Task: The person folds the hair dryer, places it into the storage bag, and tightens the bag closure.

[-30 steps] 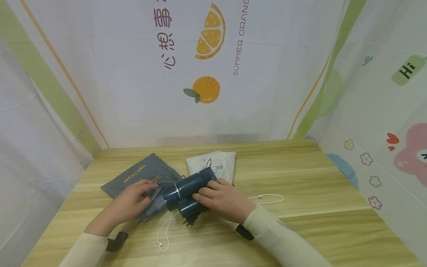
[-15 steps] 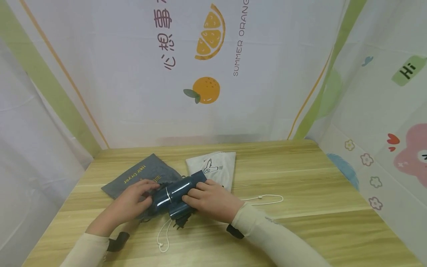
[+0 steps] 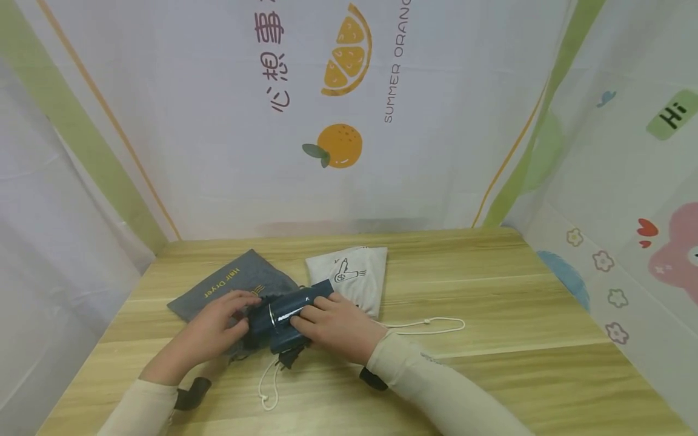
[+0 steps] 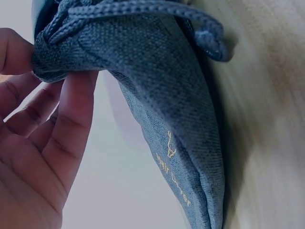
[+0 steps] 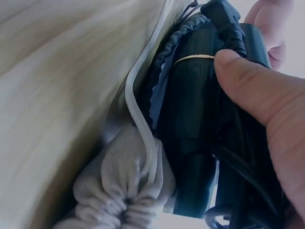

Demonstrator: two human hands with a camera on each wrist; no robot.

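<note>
A folded dark blue hair dryer, its cord and plug against it, is gripped by my right hand. One end of it is at the mouth of a grey drawstring pouch with yellow "Hair Dryer" lettering. My left hand pinches the rim of that pouch between thumb and fingers; in the left wrist view the pouch cloth and its cord show close up. How deep the dryer sits in the pouch is partly hidden by my hands.
Behind the dryer lies a white drawstring pouch with a hair dryer drawing. Its white cords trail across the wooden table. Printed white curtains stand at the back and sides.
My right hand has moved left with the hair dryer, bringing its end to the grey pouch's mouth. The left hand has stayed in place at the rim.
</note>
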